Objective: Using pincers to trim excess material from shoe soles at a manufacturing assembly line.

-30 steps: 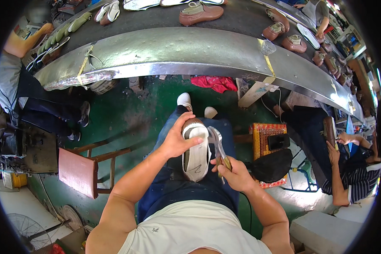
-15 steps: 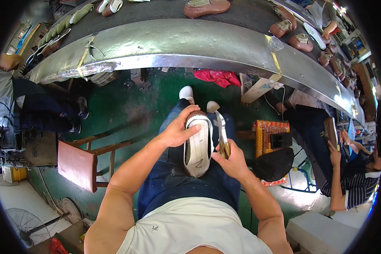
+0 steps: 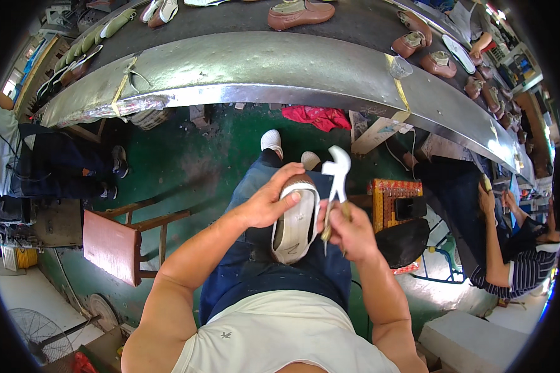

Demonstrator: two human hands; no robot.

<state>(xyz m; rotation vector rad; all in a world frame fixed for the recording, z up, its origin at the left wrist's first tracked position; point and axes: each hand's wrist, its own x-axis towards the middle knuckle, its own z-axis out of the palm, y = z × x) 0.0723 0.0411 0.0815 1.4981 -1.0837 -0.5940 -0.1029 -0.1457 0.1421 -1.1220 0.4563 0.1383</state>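
Person is working on a shoe held on the lap, in the centre of the frame.

The left hand (image 3: 264,205) is gripping the shoe (image 3: 295,221) on its last, sole side up, fingers wrapped over its toe end. The right hand (image 3: 348,233) is closing its fingers around the handle of metal pincers (image 3: 337,177), whose head is standing above the shoe, not touching it. The upper is seeming already pulled over the edge; I judge that the work is in progress. More shoes are waiting on the curved bench (image 3: 280,62) in the upper frame.
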